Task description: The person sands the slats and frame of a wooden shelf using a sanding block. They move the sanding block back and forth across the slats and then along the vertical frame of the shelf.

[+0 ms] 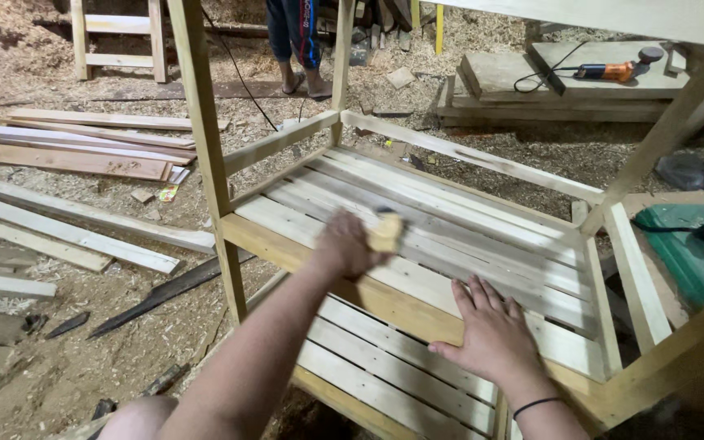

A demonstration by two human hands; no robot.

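**Sanding block worked over a slatted wooden frame**

A small tan sanding block (pixel 386 232) is gripped in the left hand (pixel 344 244), fingers curled tightly around it; the block is blurred, so its exact shape cannot be told. It is held just above centre of the frame, pressed on or just over the pale slats (pixel 450 220) of a slatted wooden frame (pixel 385 305). The right hand (pixel 495 334) is laid flat, fingers spread, on the slats at lower right of centre, palm down, with a dark band worn at the wrist.

The block is judged to be light and stiff, easily enclosed in one fist, best taken across its short sides. The frame is judged rigid and fairly heavy, its bare wood rough rather than slippery, best held by the thicker rails. The slats' long axis is seen running from the left-centre towards the lower right; the block's own direction cannot be made out.

Loose planks (pixel 67 155) are scattered on the sawdust-covered floor (pixel 59 358) at the left. An orange power tool (pixel 609 72) is rested on stacked boards at upper right, and another person's legs (pixel 295 41) are seen at the top.
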